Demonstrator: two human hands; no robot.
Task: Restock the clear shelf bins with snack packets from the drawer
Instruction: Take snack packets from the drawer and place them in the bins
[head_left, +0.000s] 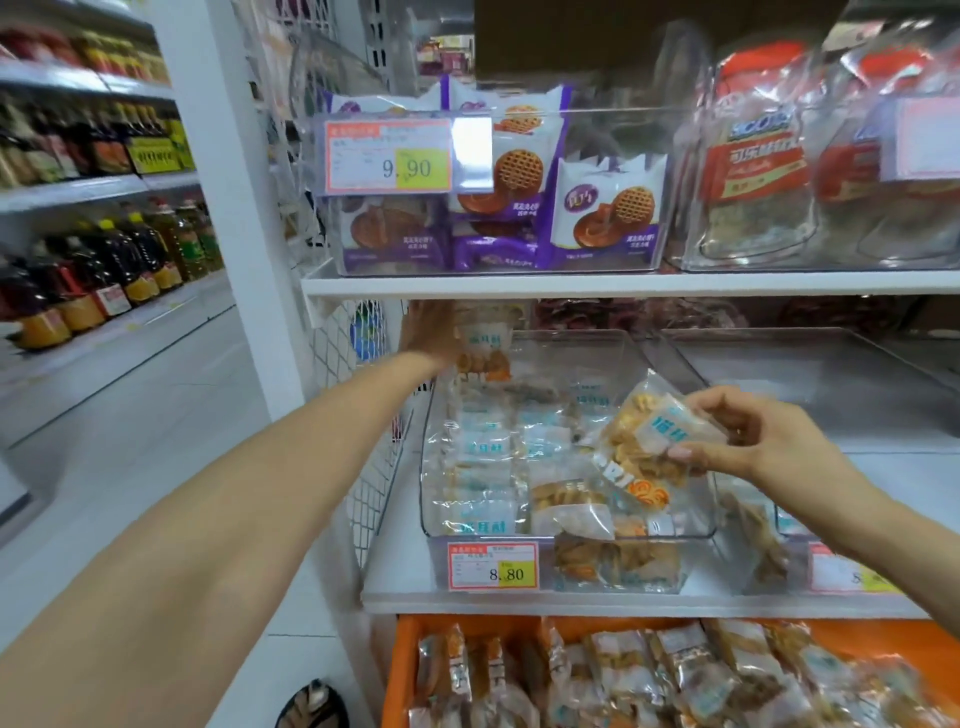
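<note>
Packet (644, 441): held in the right hand (769, 441), pinched between the thumb and curled fingers (724, 402). It was tilted above the front right of the bin (696, 532) and not yet inside.

Rear packet (485, 343): seen upright at the back of the same bin, under the upper shelf (623, 285), with the left hand (428, 332) against it. Whether those fingers were clamped on it or only pressed to it could not be told, as that area was blurred.

Bin: part filled. Flat packets were laid in rows along the left and middle, and the right rear appeared bare.

Step judged: placement of both packets, with the task part done.

For a good placement, the rear packet should be settled upright before release. The held packet should be lowered flat into the bare rear right, label up and in line with the rows, not dropped on the front heap.

The bin was stood on the middle shelf (395, 571), with a price tag (492, 566) at its front. The orange drawer (402, 654) below was open and well stocked.
</note>
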